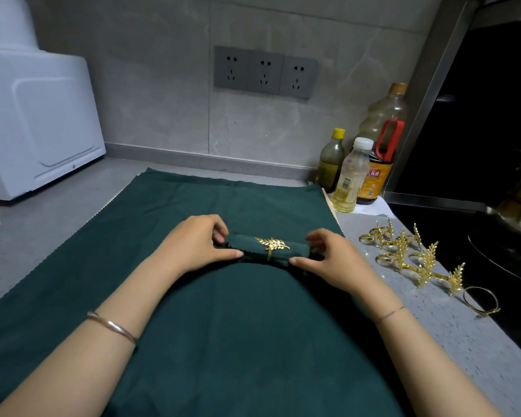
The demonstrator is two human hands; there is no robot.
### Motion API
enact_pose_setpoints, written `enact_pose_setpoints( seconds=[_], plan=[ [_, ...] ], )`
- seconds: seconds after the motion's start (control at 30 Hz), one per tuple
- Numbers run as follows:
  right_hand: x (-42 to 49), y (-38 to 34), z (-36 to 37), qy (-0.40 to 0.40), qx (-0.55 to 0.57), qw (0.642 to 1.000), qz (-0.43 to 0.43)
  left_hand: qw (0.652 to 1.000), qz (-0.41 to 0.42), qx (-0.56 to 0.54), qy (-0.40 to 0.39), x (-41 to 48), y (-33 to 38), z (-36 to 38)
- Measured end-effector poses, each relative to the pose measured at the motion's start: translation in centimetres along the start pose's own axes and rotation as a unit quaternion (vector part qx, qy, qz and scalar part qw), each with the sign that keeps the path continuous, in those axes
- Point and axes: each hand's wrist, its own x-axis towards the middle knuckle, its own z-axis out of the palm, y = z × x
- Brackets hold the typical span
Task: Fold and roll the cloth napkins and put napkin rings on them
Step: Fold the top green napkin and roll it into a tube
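Observation:
A dark green rolled napkin [247, 246] lies across the middle of a large flat green cloth [223, 326]. A gold leaf napkin ring [272, 245] sits around the roll's middle. My left hand [199, 245] grips the roll's left end between fingers and thumb. My right hand [328, 260] grips the right end the same way. Several spare gold leaf rings [409, 254] lie on the counter to the right of the cloth.
A white appliance [36, 121] stands at the back left. Three bottles [355, 170] of oil and sauce stand at the back right by the wall. A black stove top [494, 236] borders the speckled counter [448, 341] on the right.

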Motion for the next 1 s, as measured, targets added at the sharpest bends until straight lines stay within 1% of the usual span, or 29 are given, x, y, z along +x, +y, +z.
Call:
enact_pose_setpoints(
  seconds=[0.07,0.17,0.23,0.33,0.43,0.5,0.6,0.7,0.8,0.87,1.0],
  plan=[
    [0.0,0.5,0.4,0.024,0.024,0.999,0.021,0.999,-0.02,-0.038,0.013,0.2,0.0,0.0],
    [0.6,0.1,1.7,0.052,0.089,0.995,0.019,0.993,-0.038,-0.109,0.016,0.7,0.1,0.9],
    [2.0,-0.4,2.2,0.066,0.156,0.985,0.035,0.987,-0.054,-0.148,0.031,1.7,-0.3,1.0],
    [5.5,-1.3,2.4,0.09,0.293,0.948,0.083,0.974,-0.064,-0.215,0.037,4.5,-1.0,0.3],
    [10.5,-2.6,2.2,0.135,0.357,0.919,0.101,0.966,-0.04,-0.25,0.049,8.9,-0.8,-0.8],
    [14.5,-3.4,1.9,0.161,0.369,0.91,0.099,0.961,-0.034,-0.27,0.055,12.5,-0.7,-1.5],
    [20.4,-3.2,2.0,0.158,0.382,0.904,0.108,0.958,-0.049,-0.278,0.051,18.3,-1.8,-1.6],
    [25.6,-2.2,3.2,0.149,0.348,0.919,0.11,0.965,-0.076,-0.249,0.031,23.0,-3.9,-0.1],
    [28.6,-0.9,4.6,0.112,0.327,0.932,0.111,0.964,-0.094,-0.249,0.016,25.8,-5.7,2.1],
    [30.2,-0.2,5.7,0.079,0.324,0.936,0.113,0.958,-0.112,-0.262,0.006,27.1,-6.4,3.3],
    [31.9,1.0,7.1,0.069,0.306,0.942,0.121,0.959,-0.112,-0.26,-0.025,28.6,-7.0,4.6]
  ],
)
